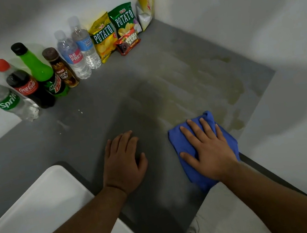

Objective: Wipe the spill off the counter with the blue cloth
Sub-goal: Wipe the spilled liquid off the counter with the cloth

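Observation:
A blue cloth (198, 180) lies bunched on the grey counter (93, 127) near its front right edge. My right hand (208, 147) presses flat on top of it, fingers spread. A thin yellowish spill (204, 84) smears the counter beyond the cloth, reaching the right edge and back toward the corner. My left hand (125, 163) rests palm down on the bare counter to the left of the cloth, holding nothing.
Several drink bottles (39, 79) line the back wall at left, with snack bags (113, 33) in the corner. A few water drops (80, 111) sit near the bottles. A white tray-like surface (37, 208) overlaps the counter's front left. White walls close the back and right.

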